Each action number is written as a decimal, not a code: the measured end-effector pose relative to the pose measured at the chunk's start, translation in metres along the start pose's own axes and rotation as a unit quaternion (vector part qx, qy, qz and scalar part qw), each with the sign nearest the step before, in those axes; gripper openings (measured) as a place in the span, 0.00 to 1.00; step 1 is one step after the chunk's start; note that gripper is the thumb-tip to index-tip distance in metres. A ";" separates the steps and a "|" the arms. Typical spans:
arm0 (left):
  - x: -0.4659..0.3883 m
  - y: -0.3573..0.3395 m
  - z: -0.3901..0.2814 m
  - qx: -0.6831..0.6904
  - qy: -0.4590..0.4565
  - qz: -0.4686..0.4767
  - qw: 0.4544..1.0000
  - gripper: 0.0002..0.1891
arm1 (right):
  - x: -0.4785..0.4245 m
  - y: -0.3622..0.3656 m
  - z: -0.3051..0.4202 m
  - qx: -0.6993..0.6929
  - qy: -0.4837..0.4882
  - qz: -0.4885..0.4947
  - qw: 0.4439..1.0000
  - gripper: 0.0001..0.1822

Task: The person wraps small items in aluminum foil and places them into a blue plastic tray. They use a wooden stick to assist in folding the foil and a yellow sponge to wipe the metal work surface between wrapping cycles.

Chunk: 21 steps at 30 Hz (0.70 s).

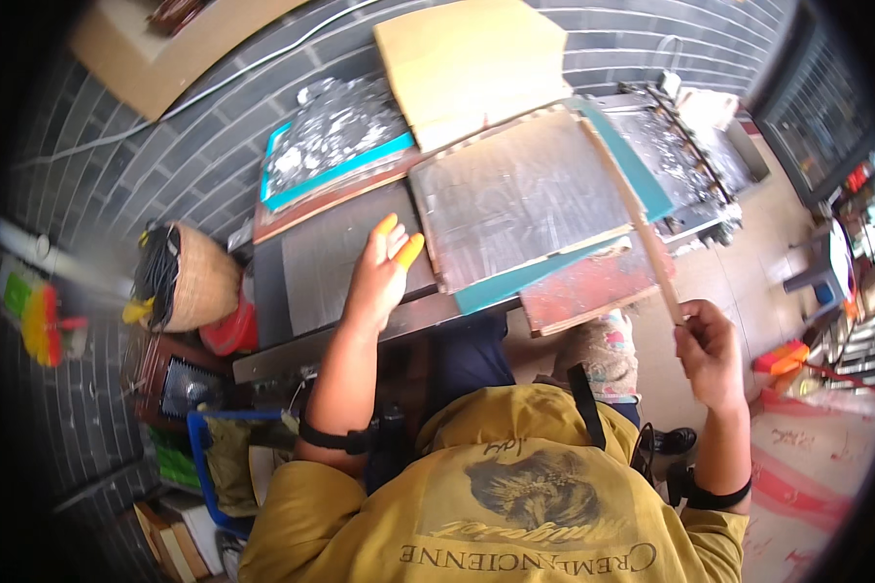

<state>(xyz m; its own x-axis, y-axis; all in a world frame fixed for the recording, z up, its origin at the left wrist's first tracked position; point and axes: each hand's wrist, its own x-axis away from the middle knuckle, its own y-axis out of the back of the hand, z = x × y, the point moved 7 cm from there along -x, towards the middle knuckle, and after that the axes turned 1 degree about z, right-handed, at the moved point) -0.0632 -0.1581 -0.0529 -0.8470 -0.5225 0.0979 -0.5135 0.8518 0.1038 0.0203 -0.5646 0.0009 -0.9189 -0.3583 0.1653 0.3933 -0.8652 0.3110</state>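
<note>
My right hand (711, 350) grips the near end of a thin, flat strip (652, 248), probably wooden. The strip runs away from me along the right edge of a dark grey sheet (518, 204), which lies on a light-edged board. My left hand (383, 273) is raised near the left edge of that board, palm turned up and holding nothing. Orange finger cots cover its thumb and one finger. Under the board, a teal mat (492, 284) sticks out at the front and right. Below it juts a worn reddish board (590, 284). Another dark grey sheet (321, 270) lies to the left.
A blue-rimmed tray (339, 173) heaped with silvery, foil-like pieces stands at the back left. A large pale yellow sheet (474, 65) leans on the brick wall. A woven basket (208, 280) of black cords is at left. At right are a metal apparatus (656, 146) and a stool (820, 266).
</note>
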 end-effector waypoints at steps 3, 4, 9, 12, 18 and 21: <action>0.013 -0.038 -0.006 0.093 0.058 0.024 0.994 0.36 | 0.011 -0.002 -0.002 0.045 0.041 -0.008 0.998 0.11; 0.015 -0.043 -0.009 0.089 0.058 0.021 0.994 0.37 | 0.015 -0.003 -0.003 0.060 0.064 0.011 0.996 0.12; 0.016 -0.049 -0.009 0.085 0.060 0.014 0.994 0.39 | 0.027 0.002 -0.002 0.092 0.052 0.017 0.994 0.12; 0.010 -0.042 -0.011 -0.002 0.021 -0.022 1.000 0.38 | 0.027 0.013 -0.008 0.096 0.054 -0.007 0.994 0.13; 0.002 -0.096 -0.064 -0.350 -0.245 -0.008 0.904 0.34 | 0.032 0.026 -0.015 0.074 0.041 0.009 0.996 0.14; 0.013 -0.158 -0.085 -0.368 -0.351 0.047 0.860 0.32 | 0.032 0.028 -0.013 0.085 0.039 0.012 0.996 0.14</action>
<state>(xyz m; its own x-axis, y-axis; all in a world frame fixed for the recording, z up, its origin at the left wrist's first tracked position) 0.0187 -0.3030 0.0164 -0.8867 -0.0816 -0.4551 -0.4314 0.5000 0.7510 0.0013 -0.6048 0.0029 -0.9066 -0.4092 0.1033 0.4079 -0.7869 0.4630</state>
